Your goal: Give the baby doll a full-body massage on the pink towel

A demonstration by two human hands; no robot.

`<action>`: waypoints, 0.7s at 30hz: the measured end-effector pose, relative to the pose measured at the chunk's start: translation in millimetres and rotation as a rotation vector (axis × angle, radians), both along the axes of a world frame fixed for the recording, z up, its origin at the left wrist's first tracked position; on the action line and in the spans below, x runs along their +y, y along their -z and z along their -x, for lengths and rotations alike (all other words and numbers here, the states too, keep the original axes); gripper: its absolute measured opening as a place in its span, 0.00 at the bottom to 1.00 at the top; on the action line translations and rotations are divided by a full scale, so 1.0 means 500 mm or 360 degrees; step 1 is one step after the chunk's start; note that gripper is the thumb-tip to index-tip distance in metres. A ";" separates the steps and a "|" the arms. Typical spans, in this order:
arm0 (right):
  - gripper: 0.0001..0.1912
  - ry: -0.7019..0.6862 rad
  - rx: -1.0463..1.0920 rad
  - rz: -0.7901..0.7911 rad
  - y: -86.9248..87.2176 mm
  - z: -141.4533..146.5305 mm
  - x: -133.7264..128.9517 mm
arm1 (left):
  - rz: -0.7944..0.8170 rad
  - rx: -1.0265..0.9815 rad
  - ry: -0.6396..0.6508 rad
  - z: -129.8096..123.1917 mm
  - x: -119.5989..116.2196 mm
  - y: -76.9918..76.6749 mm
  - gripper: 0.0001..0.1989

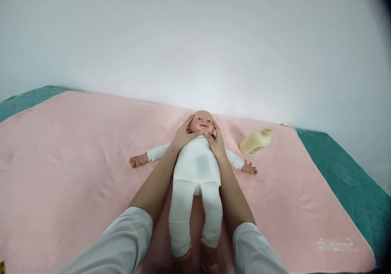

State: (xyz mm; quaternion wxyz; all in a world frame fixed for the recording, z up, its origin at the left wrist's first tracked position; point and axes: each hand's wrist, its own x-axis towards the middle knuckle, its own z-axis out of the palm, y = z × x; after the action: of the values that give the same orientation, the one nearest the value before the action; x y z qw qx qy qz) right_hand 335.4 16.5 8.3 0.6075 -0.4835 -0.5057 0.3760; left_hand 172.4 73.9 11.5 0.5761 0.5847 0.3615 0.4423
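Note:
A baby doll [191, 160] with a white cloth body and a grey patch on its front lies face up, its arms spread out and its legs toward me. Both my hands are around its head [203, 120]. My left hand [184, 134] cups the left side, with the thumb across under the chin. On the other side my right hand [216, 141] lies along the cheek and jaw, its thumb near the chin too. The fingertips behind the head are partly hidden. My forearms run along both sides of the doll's body, passing over its arms.
A pale yellow pump bottle [255, 142] lies tilted on the pink blanket [76, 164], right of the doll. Under the blanket a green quilted cover [351, 172] shows at both sides. A white wall [195, 42] rises behind. Something yellow [2, 266] peeks in at bottom left.

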 end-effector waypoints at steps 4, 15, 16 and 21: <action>0.44 -0.0002 0.0039 0.0001 0.000 -0.001 0.002 | 0.0047 0.0001 0.0045 0.004 -0.012 -0.025 0.51; 0.40 -0.0090 0.0339 0.0032 0.008 -0.007 0.005 | 0.0100 -0.0032 0.0115 0.021 -0.002 -0.022 0.44; 0.39 -0.0113 0.0409 0.0029 0.011 -0.007 0.006 | 0.0109 -0.0055 0.0128 0.021 -0.001 -0.019 0.44; 0.39 -0.0120 0.0690 0.0064 0.003 -0.002 0.004 | 0.0128 -0.0127 0.0185 0.022 -0.001 -0.017 0.42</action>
State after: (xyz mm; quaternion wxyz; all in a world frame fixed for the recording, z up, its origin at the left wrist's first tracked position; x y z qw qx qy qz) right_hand 336.2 18.6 6.9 0.6777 -0.3842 -0.3734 0.5036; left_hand 161.5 73.5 19.8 0.6377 0.5630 0.3211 0.4162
